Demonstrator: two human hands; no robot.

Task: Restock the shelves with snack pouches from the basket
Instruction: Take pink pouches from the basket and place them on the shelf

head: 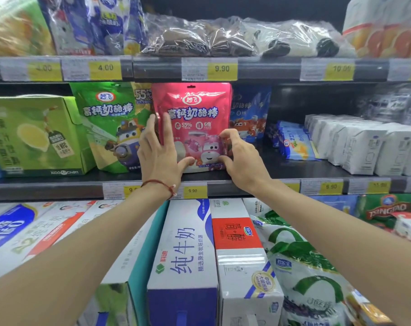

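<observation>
A pink snack pouch [195,114] with a cartoon plane stands upright on the middle shelf [58,184]. My left hand [161,151] lies against its left edge, fingers straight and pointing up, thumb under the bottom corner. My right hand [239,156] grips its lower right corner with curled fingers and thumb. A green pouch [110,123] of the same brand stands to the left, a blue one [249,114] to the right, partly hidden behind the pink pouch. The basket is out of view.
A green carton [35,135] stands at the far left of the middle shelf. Blue packets [293,142] and white packs [364,144] fill its right side. Bagged goods [223,36] lie on the shelf above. Milk cartons [190,250] sit below my arms.
</observation>
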